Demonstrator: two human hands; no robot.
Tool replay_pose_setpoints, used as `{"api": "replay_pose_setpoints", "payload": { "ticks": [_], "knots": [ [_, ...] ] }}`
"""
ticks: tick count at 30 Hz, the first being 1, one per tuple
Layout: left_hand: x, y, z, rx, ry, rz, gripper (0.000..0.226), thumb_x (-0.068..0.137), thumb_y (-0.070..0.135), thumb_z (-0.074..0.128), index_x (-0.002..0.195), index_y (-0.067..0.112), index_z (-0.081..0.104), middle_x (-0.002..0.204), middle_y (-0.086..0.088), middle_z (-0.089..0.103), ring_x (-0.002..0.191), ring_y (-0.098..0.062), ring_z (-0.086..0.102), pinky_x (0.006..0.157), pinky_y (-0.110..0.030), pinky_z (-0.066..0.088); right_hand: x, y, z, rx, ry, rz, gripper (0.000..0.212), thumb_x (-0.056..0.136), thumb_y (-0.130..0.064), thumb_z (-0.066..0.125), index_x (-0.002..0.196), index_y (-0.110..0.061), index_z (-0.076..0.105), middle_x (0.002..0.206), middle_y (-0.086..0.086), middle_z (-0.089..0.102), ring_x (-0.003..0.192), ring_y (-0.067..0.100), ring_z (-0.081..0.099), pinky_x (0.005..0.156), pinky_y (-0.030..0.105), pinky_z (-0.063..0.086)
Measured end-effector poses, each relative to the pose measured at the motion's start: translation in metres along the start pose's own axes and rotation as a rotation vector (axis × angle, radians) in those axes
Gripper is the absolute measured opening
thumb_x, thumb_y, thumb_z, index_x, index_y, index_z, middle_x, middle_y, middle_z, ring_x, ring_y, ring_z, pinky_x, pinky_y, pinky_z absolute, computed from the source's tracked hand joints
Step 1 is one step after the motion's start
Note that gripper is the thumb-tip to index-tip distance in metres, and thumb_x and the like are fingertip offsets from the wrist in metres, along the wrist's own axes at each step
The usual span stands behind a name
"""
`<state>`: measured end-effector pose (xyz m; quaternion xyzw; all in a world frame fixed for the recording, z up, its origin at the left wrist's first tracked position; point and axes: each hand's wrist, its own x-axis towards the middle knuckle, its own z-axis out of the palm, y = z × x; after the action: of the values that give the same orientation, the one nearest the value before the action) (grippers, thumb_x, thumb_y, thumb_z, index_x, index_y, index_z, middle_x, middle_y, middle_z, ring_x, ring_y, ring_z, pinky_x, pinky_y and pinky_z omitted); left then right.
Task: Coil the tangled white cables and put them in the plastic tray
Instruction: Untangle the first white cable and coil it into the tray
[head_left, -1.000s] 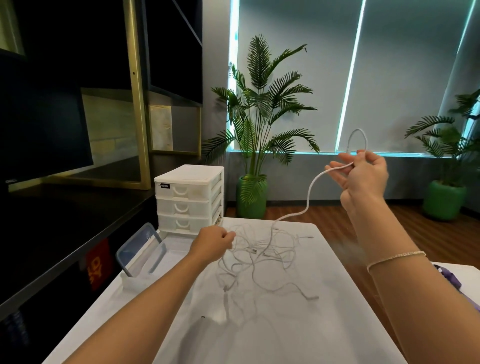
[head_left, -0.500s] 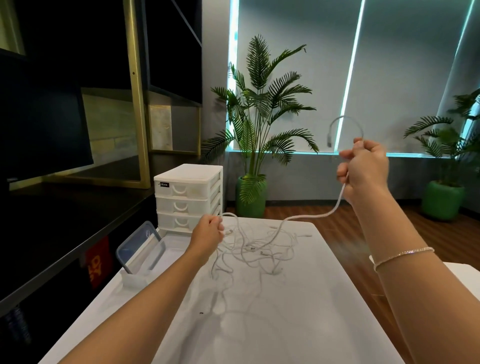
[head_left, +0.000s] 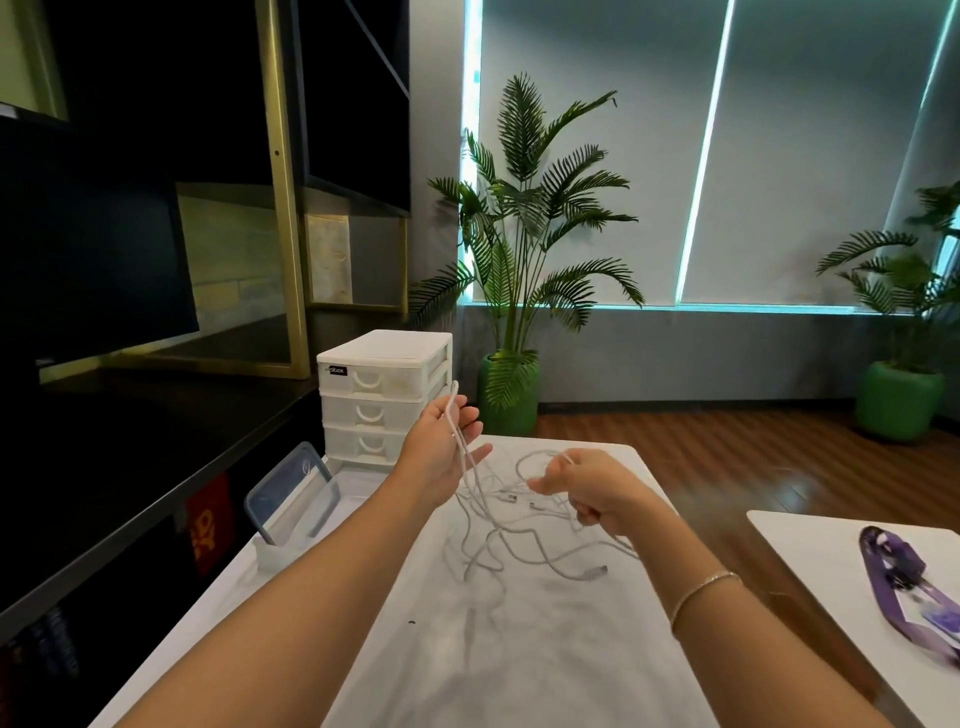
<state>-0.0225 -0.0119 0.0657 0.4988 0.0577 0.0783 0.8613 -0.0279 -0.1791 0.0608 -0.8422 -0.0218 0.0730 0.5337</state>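
Observation:
A tangle of white cables (head_left: 519, 540) lies spread on the white table (head_left: 519, 665), with one plug end (head_left: 595, 573) lying toward the right. My left hand (head_left: 444, 449) is raised above the tangle's far left side, palm turned right. It holds one cable that runs up across the palm and sticks out above the fingers. My right hand (head_left: 587, 488) hovers over the tangle's right side, fingers curled round a loop of cable. The plastic tray (head_left: 272, 560) sits at the table's left edge, left of both hands.
A clear lid with a blue rim (head_left: 291, 493) leans upright in the tray. A white three-drawer unit (head_left: 384, 395) stands at the table's far left corner. Dark shelving runs along the left. A second white table (head_left: 810, 540) at the right carries a purple lanyard (head_left: 893, 571).
My right hand dropped from head height to just above the tangle. My left hand lifted off the pile and turned its palm, with a cable now across it.

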Motion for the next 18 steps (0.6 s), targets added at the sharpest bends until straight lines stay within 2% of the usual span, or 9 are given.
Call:
{"api": "replay_pose_setpoints", "payload": {
  "ticks": [2, 3, 4, 6, 9, 11, 13, 15, 18],
  "knots": [
    [0.001, 0.001, -0.003, -0.04, -0.003, -0.003, 0.017, 0.1, 0.02, 0.04, 0.093, 0.017, 0.055, 0.082, -0.003, 0.059, 0.079, -0.018, 0.058, 0.093, -0.052, 0.047, 0.001, 0.005, 0.007, -0.013, -0.021, 0.0, 0.026, 0.082, -0.014, 0.068, 0.071, -0.011, 0.044, 0.061, 0.005, 0.044, 0.048, 0.012, 0.024, 0.038, 0.02, 0.026],
    [0.002, 0.0, -0.004, -0.046, -0.018, 0.003, 0.017, 0.1, 0.019, 0.039, 0.092, 0.018, 0.054, 0.083, -0.003, 0.059, 0.08, -0.018, 0.058, 0.095, -0.053, 0.045, 0.001, 0.006, 0.008, 0.004, -0.015, -0.002, 0.022, 0.083, -0.018, 0.067, 0.075, -0.009, 0.048, 0.067, 0.006, 0.051, 0.048, 0.011, 0.026, 0.039, 0.02, 0.027],
    [0.002, 0.0, -0.005, -0.044, -0.033, 0.013, 0.017, 0.1, 0.018, 0.038, 0.091, 0.019, 0.053, 0.084, -0.002, 0.06, 0.083, -0.019, 0.058, 0.096, -0.054, 0.043, 0.001, 0.006, 0.009, 0.022, 0.0, -0.005, 0.02, 0.086, -0.022, 0.064, 0.082, -0.007, 0.052, 0.077, 0.007, 0.059, 0.048, 0.011, 0.028, 0.039, 0.019, 0.029],
    [0.001, 0.0, -0.01, -0.021, -0.059, 0.031, 0.018, 0.1, 0.017, 0.037, 0.09, 0.02, 0.051, 0.089, -0.001, 0.061, 0.095, -0.021, 0.056, 0.097, -0.056, 0.039, 0.003, 0.003, 0.006, 0.046, 0.054, -0.025, 0.025, 0.09, -0.03, 0.057, 0.097, -0.006, 0.057, 0.09, 0.008, 0.063, 0.047, 0.01, 0.031, 0.038, 0.019, 0.03],
    [0.002, -0.002, -0.018, 0.014, -0.109, 0.003, 0.018, 0.1, 0.017, 0.039, 0.088, 0.023, 0.052, 0.097, 0.001, 0.063, 0.11, -0.023, 0.051, 0.099, -0.062, 0.033, 0.009, -0.005, -0.008, 0.117, 0.149, -0.101, 0.027, 0.093, -0.032, 0.051, 0.095, -0.006, 0.058, 0.076, 0.006, 0.055, 0.043, 0.01, 0.031, 0.036, 0.02, 0.026],
    [0.003, -0.005, -0.022, 0.023, -0.146, -0.032, 0.019, 0.099, 0.018, 0.041, 0.085, 0.024, 0.052, 0.099, 0.001, 0.063, 0.112, -0.023, 0.048, 0.098, -0.065, 0.031, 0.012, -0.014, -0.02, 0.21, 0.197, -0.144, 0.027, 0.094, -0.03, 0.049, 0.084, -0.007, 0.058, 0.065, 0.006, 0.047, 0.034, 0.008, 0.027, 0.036, 0.017, 0.02],
    [0.002, -0.007, -0.023, 0.023, -0.175, -0.06, 0.02, 0.098, 0.018, 0.043, 0.082, 0.025, 0.053, 0.102, -0.001, 0.064, 0.112, -0.024, 0.048, 0.092, -0.065, 0.034, 0.01, -0.026, -0.034, 0.261, 0.236, -0.178, 0.028, 0.095, -0.03, 0.047, 0.082, -0.008, 0.059, 0.059, 0.005, 0.042, 0.03, 0.006, 0.024, 0.034, 0.015, 0.018],
    [0.0, -0.007, -0.023, 0.024, -0.209, -0.09, 0.018, 0.097, 0.018, 0.045, 0.083, 0.023, 0.054, 0.104, -0.003, 0.064, 0.112, -0.026, 0.048, 0.087, -0.064, 0.036, 0.003, -0.039, -0.047, 0.265, 0.276, -0.228, 0.031, 0.097, -0.032, 0.044, 0.087, -0.008, 0.06, 0.056, 0.003, 0.041, 0.032, 0.006, 0.026, 0.033, 0.016, 0.02],
    [-0.005, -0.006, -0.025, 0.059, -0.274, -0.155, 0.012, 0.096, 0.02, 0.046, 0.091, 0.018, 0.056, 0.108, -0.01, 0.065, 0.109, -0.031, 0.053, 0.089, -0.066, 0.036, -0.011, -0.06, -0.063, 0.284, 0.32, -0.302, 0.032, 0.097, -0.035, 0.042, 0.087, -0.011, 0.06, 0.055, 0.001, 0.041, 0.04, 0.008, 0.027, 0.035, 0.019, 0.022]
  ]
}}
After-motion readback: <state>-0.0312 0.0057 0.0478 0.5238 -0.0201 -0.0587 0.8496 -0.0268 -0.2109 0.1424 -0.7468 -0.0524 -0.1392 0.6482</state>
